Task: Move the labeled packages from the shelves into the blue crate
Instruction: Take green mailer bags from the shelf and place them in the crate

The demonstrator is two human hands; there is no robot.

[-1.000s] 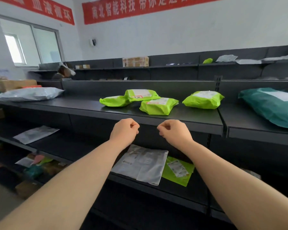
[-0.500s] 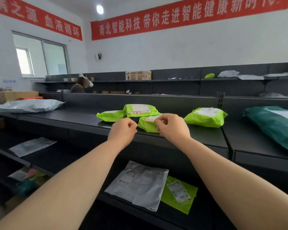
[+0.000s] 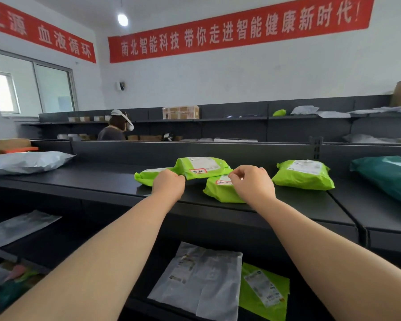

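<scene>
On the lower shelf (image 3: pixel 310 304), below the hands, a flat grey mailer (image 3: pixel 199 278) overlaps a flat green one (image 3: pixel 264 289). Above, on the top shelf (image 3: pixel 102 181), the right hand (image 3: pixel 250 184) rests curled on the nearest green package (image 3: pixel 220 191), fingers pinching at its label edge; the left hand (image 3: pixel 168 184), loosely curled and empty, touches the flat green package (image 3: pixel 148 176) behind. Better to grip the pouch's body than its label. The blue crate is out of view.

White walls carry red banners (image 3: pixel 238 31) at twelve o'clock, a window (image 3: pixel 30 89) at ten, dark shelving (image 3: pixel 218 144) below.
</scene>
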